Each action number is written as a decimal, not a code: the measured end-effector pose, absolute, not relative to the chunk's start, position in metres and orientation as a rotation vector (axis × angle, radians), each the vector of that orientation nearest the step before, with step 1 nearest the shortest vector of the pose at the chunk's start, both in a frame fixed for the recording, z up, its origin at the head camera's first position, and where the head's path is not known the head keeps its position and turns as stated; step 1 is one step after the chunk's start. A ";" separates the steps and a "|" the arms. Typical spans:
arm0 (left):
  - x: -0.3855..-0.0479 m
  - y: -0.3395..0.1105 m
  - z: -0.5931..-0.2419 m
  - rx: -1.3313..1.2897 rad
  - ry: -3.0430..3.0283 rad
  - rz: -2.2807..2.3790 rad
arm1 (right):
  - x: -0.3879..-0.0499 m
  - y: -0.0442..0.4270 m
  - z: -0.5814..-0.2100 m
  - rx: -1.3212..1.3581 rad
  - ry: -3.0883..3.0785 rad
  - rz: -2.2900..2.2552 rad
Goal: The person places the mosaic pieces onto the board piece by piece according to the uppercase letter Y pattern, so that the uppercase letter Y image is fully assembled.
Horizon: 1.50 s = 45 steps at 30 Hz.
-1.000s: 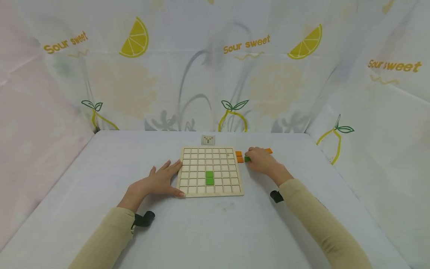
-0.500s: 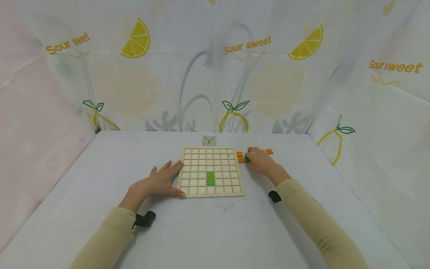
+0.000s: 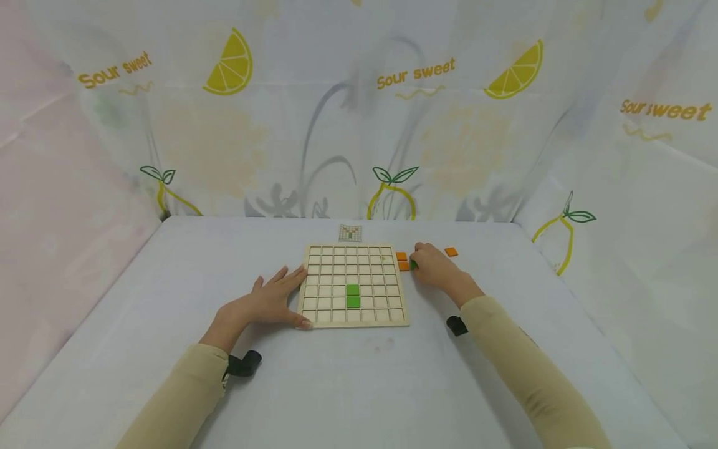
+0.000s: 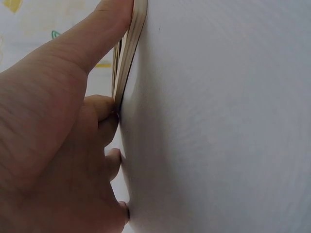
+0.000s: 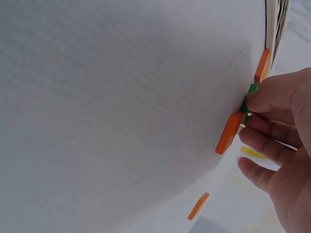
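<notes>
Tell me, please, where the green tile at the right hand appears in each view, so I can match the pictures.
Head: green tile right of centre, at the right hand.
Left wrist: not in it.
Right wrist: green tile right of centre, between two orange tiles.
Shared landmark: the wooden board, whose edge shows in both wrist views.

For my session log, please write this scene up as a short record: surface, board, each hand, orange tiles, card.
surface: white-covered table
board: wooden grid, two green tiles in one column
left hand: fingers spread, touching the board's left side
right hand: pinches another green tile, right of the board
orange tiles: several, right of the board
card: beyond the board, gridded pattern
</notes>
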<state>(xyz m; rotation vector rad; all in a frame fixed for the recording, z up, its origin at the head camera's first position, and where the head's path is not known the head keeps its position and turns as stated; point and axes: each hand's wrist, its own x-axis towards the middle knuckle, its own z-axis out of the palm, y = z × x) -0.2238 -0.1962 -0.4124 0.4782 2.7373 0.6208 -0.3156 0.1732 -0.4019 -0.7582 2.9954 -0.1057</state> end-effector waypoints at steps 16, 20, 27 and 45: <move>-0.223 -0.195 -0.412 0.467 2.731 0.623 | -0.316 0.173 -0.402 -0.769 3.015 -0.111; -0.222 -0.195 -0.411 0.472 2.729 0.619 | -0.317 0.175 -0.402 -0.772 3.011 -0.101; -0.223 -0.196 -0.413 0.481 2.733 0.612 | -0.320 0.178 -0.404 -0.751 3.006 -0.109; -0.224 -0.196 -0.412 0.474 2.738 0.618 | -0.319 0.179 -0.400 -0.697 2.967 -0.192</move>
